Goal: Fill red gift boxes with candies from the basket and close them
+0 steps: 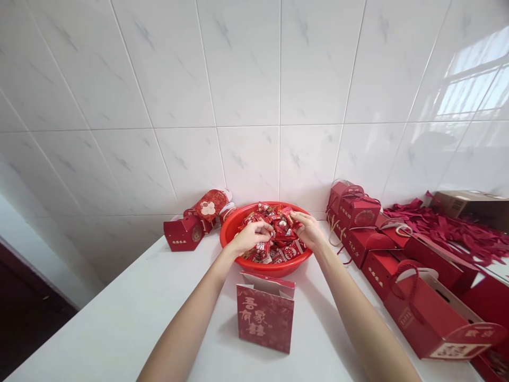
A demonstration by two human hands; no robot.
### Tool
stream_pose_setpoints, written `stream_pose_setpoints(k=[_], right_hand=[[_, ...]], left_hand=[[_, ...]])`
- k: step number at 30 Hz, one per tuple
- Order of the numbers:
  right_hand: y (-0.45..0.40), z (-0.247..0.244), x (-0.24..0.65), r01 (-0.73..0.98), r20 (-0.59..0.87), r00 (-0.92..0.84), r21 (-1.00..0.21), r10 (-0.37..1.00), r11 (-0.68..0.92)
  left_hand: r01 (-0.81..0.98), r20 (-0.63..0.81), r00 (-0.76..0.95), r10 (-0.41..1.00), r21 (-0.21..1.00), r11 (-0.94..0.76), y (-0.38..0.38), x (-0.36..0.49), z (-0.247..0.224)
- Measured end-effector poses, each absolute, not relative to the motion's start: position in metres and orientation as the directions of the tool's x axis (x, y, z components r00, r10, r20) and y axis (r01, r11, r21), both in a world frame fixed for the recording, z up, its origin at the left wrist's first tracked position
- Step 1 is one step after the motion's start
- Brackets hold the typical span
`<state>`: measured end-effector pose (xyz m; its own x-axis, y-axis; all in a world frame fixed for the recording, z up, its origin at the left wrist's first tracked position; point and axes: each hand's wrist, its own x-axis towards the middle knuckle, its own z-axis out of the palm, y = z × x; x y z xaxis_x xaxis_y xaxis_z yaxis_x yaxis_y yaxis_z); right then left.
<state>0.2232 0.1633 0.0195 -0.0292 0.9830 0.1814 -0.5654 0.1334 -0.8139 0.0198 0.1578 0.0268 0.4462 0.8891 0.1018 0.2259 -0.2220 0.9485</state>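
Note:
A red plastic basket (pixel 227 228) full of red-wrapped candies (pixel 283 254) stands near the wall. Over its left side, my left hand (pixel 252 237) has its fingers curled together on a wrapped candy (pixel 263 247), partly hidden beneath them. At the right side, my right hand (pixel 308 229) pinches a red candy wrapper (pixel 287 212) between thumb and fingers. In front of the basket, between my forearms, a dark red paper gift box (pixel 265 318) with pale lettering stands upright with its top open.
Several red gift boxes (pixel 363 244) with rope handles line the table's right side. Dark red ribbons (pixel 437 228) lie behind them beside a brown cardboard box (pixel 469 204). Two or more red boxes (pixel 185 232) sit at the back left. A tiled wall (pixel 246 159) bounds the white table (pixel 119 318).

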Motion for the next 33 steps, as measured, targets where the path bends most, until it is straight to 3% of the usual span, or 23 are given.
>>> stream_pose_setpoints(k=[6,13,16,19,22,27,30,33], right_hand=[[0.152,0.025,0.223,-0.398,0.106,-0.432,-0.914,0.896,-0.084],[0.15,0.024,0.221,-0.337,0.09,-0.482,-0.937,0.872,-0.089],[0.152,0.023,0.22,-0.369,0.099,-0.42,-0.927,0.902,-0.07],[0.154,0.022,0.219,-0.438,0.113,-0.264,-0.899,0.958,-0.014],[0.157,0.022,0.22,-0.508,0.107,-0.096,-0.86,0.99,0.044],[0.16,0.021,0.222,-0.568,0.107,0.039,-0.815,0.993,0.11],[0.16,0.021,0.222,-0.58,0.095,0.072,-0.806,0.993,0.119],[0.16,0.021,0.222,-0.584,0.087,0.087,-0.803,0.992,0.121]], left_hand=[[0.113,0.308,0.408,0.859,0.917,-0.382,0.155,0.022,0.032],[0.078,0.398,0.336,0.854,0.891,-0.446,0.152,0.023,0.032],[0.064,0.401,0.292,0.868,0.898,-0.436,0.152,0.022,0.032],[0.067,0.293,0.216,0.931,0.947,-0.314,0.156,0.021,0.03],[0.246,0.155,0.144,0.977,0.951,-0.187,0.161,0.021,0.026],[0.671,0.102,0.16,0.982,0.719,-0.184,0.163,0.024,0.021],[0.76,0.12,0.1,0.988,0.631,-0.154,0.165,0.022,0.021],[0.778,0.13,0.048,0.99,0.617,-0.118,0.17,0.018,0.02]])
